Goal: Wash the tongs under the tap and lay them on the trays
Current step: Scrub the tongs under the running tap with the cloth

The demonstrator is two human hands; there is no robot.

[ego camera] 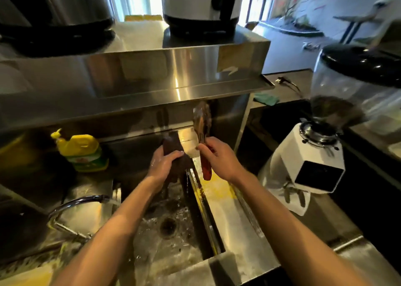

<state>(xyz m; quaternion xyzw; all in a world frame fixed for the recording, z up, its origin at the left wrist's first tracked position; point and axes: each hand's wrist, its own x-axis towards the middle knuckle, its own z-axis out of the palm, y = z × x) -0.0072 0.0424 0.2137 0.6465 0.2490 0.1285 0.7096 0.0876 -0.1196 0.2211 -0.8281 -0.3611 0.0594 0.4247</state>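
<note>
A yellow plastic soap bottle with a green label (81,153) on the left, under a long shiny steel shelf (134,69). Up on that shelf, one big round metal pot with a black bottom (199,4) and a second dark pot (56,14) to its left. On the right, a white coffee grinder with a clear bean cup and a black lid (308,166), and a small green cloth (266,98) further back.

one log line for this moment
phase: washing | left hand: grips dark dripping item over sink | right hand: holds red-handled tongs | tap: running
</note>
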